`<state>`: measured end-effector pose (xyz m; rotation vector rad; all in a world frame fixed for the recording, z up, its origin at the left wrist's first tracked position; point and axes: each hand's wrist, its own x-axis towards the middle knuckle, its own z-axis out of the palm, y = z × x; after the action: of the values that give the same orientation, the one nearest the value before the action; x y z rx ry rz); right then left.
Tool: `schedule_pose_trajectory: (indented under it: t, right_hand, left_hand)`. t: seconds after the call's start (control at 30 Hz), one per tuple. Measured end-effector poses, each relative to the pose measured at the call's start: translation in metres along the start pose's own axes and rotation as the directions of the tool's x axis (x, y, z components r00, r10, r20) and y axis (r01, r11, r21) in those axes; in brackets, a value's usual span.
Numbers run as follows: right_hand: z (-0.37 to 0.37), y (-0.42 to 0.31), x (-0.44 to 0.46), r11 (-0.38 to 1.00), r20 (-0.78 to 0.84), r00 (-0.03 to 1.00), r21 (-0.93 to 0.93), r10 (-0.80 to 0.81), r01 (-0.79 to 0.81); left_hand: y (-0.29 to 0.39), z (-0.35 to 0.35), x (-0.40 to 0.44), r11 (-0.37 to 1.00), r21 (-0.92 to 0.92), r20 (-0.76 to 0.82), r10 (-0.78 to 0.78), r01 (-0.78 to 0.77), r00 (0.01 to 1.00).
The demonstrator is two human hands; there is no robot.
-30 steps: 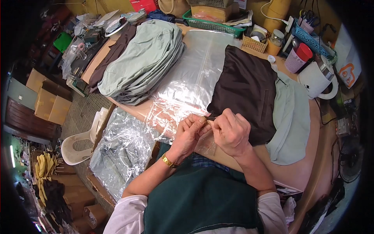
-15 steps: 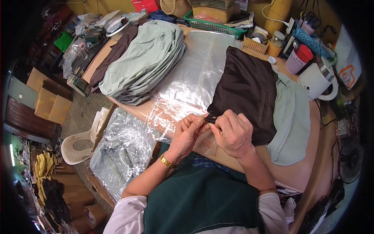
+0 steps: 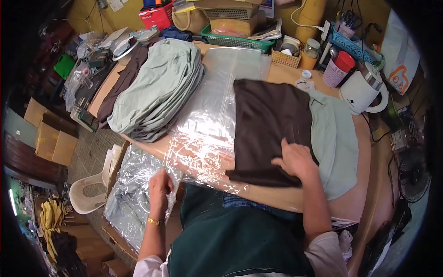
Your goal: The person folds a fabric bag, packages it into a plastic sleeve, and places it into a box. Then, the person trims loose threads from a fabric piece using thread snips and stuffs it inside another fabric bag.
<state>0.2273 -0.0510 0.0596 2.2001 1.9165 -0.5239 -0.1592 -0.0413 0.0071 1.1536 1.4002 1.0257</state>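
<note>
My right hand (image 3: 297,159) rests on the lower right part of a folded dark brown garment (image 3: 272,120), fingers apart, with a stitched slit just above it. Under that garment's right side, a pale grey-green garment (image 3: 334,143) sticks out. My left hand (image 3: 160,184) is off to the left, curled closed above clear plastic-wrapped clothing (image 3: 134,198) in a box; whether anything small is inside the fingers is hidden. Between the hands, clear plastic bags (image 3: 203,124) lie flat on the table, partly beneath the brown garment.
A tall pile of grey-green garments (image 3: 157,92) lies at the table's left. Along the back stand a green basket (image 3: 240,41), a small yellow basket (image 3: 286,59), a pink cup (image 3: 333,74) and a white kettle (image 3: 362,92). A plastic chair (image 3: 87,194) is on the left.
Both hands have parted from a small dark piece pinched between them. My left hand has moved left over the wrapped clothing; my right hand has come down flat on the brown garment.
</note>
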Motion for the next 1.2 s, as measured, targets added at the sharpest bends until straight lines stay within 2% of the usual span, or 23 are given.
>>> schedule_pose_trajectory:
  t: [0.07, 0.13, 0.2, 0.27, 0.37, 0.4, 0.43, 0.53, 0.57, 0.6, 0.67, 0.7, 0.73, 0.77, 0.8, 0.87, 0.93, 0.97, 1.03, 1.07, 1.1, 1.13, 1.2]
  right_hand:
    - [-0.023, 0.003, -0.019, 0.995, 0.001, 0.996, 0.025, -0.095, 0.095]
    - [-0.044, 0.002, -0.02, 0.98, -0.372, 0.917, 0.079, -0.143, 0.185]
    - [-0.082, -0.01, 0.005, 0.95, -0.523, 0.835, 0.137, -0.17, 0.28]
    - [-0.093, -0.02, 0.071, 0.875, -0.587, 0.795, 0.294, -0.153, 0.385]
    - [-0.031, -0.031, 0.202, 0.77, -0.799, 0.601, 0.365, -0.03, 0.524]
    - [-0.024, -0.035, 0.203, 0.843, -0.637, 0.77, 0.396, -0.032, 0.364]
    - [-0.015, -0.038, 0.211, 0.874, -0.471, 0.877, 0.386, -0.089, 0.296]
    - [-0.009, -0.045, 0.206, 0.778, -0.553, 0.83, 0.491, -0.069, 0.392]
    - [-0.015, -0.043, 0.204, 0.744, -0.61, 0.793, 0.534, 0.01, 0.402]
    - [-0.023, -0.036, 0.198, 0.706, -0.653, 0.752, 0.576, 0.092, 0.413]
    - [-0.039, -0.003, 0.202, 0.741, -0.723, 0.623, 0.587, 0.297, 0.328]
    - [-0.045, 0.03, 0.215, 0.753, -0.785, 0.53, 0.55, 0.32, 0.361]
    - [-0.057, 0.05, 0.213, 0.756, -0.752, 0.446, 0.617, 0.486, 0.216]
    - [-0.066, 0.077, 0.205, 0.757, -0.759, 0.381, 0.624, 0.528, 0.193]
    - [-0.069, 0.106, 0.209, 0.71, -0.768, 0.293, 0.639, 0.569, 0.296]
    - [-0.074, 0.124, 0.192, 0.695, -0.708, 0.362, 0.693, 0.606, 0.191]
    - [-0.076, 0.122, 0.182, 0.74, -0.749, 0.288, 0.653, 0.597, 0.164]
    - [-0.07, 0.149, 0.199, 0.678, -0.718, 0.259, 0.696, 0.646, 0.236]
    - [-0.072, 0.152, 0.195, 0.723, -0.739, 0.294, 0.666, 0.606, 0.182]
    - [-0.078, 0.147, 0.185, 0.764, -0.756, 0.323, 0.632, 0.569, 0.134]
    - [-0.081, 0.136, 0.18, 0.781, -0.765, 0.35, 0.611, 0.541, 0.128]
    - [-0.084, 0.129, 0.18, 0.807, -0.785, 0.368, 0.575, 0.498, 0.136]
    - [-0.087, 0.117, 0.189, 0.743, -0.747, 0.422, 0.633, 0.513, 0.216]
  left_hand:
    - [-0.002, -0.014, 0.009, 0.928, 0.235, -0.139, 0.327, -0.29, 0.935]
    - [0.019, 0.0, 0.02, 0.876, 0.274, -0.19, 0.455, -0.398, 0.87]
    - [0.035, 0.019, 0.044, 0.882, 0.124, 0.049, 0.452, -0.454, 0.891]
    - [0.048, 0.063, 0.075, 0.831, 0.1, 0.174, 0.527, -0.547, 0.832]
    - [0.049, 0.141, 0.136, 0.851, 0.088, 0.171, 0.5, -0.518, 0.849]
    - [0.037, 0.168, 0.161, 0.86, 0.049, 0.119, 0.5, -0.508, 0.858]
    - [0.022, 0.193, 0.186, 0.816, 0.136, 0.022, 0.565, -0.562, 0.825]
    - [0.009, 0.238, 0.209, 0.662, 0.407, -0.145, 0.727, -0.629, 0.671]
    - [0.03, 0.233, 0.188, 0.792, 0.181, 0.058, 0.584, -0.583, 0.81]
    - [0.053, 0.224, 0.154, 0.895, -0.023, 0.297, 0.431, -0.445, 0.852]
    - [0.048, 0.215, 0.104, 0.92, 0.345, 0.586, -0.056, -0.187, 0.808]
    - [0.056, 0.199, 0.064, 0.932, 0.249, 0.683, 0.022, -0.262, 0.73]
    - [0.05, 0.185, 0.033, 0.898, 0.214, 0.697, 0.136, -0.385, 0.704]
    - [0.043, 0.166, 0.008, 0.866, 0.158, 0.698, 0.242, -0.474, 0.674]
    - [0.042, 0.144, -0.008, 0.823, 0.1, 0.693, 0.345, -0.558, 0.633]
    - [0.051, 0.091, -0.013, 0.879, 0.428, 0.639, -0.131, -0.209, 0.758]
    - [0.043, 0.033, 0.006, 0.738, 0.643, 0.704, -0.464, -0.205, 0.538]
    - [0.04, 0.006, 0.005, 0.732, 0.642, 0.716, -0.464, -0.229, 0.522]
    - [0.036, -0.024, -0.008, 0.723, 0.643, 0.725, -0.469, -0.254, 0.504]
    - [0.038, -0.033, -0.012, 0.613, 0.713, 0.602, -0.287, -0.34, 0.745]
    - [0.039, -0.036, -0.015, 0.486, 0.789, 0.449, -0.039, -0.376, 0.893]
    - [0.041, -0.03, -0.012, 0.485, 0.788, 0.452, -0.039, -0.378, 0.891]
    - [0.051, 0.001, 0.004, 0.752, 0.577, 0.222, 0.23, -0.318, 0.948]
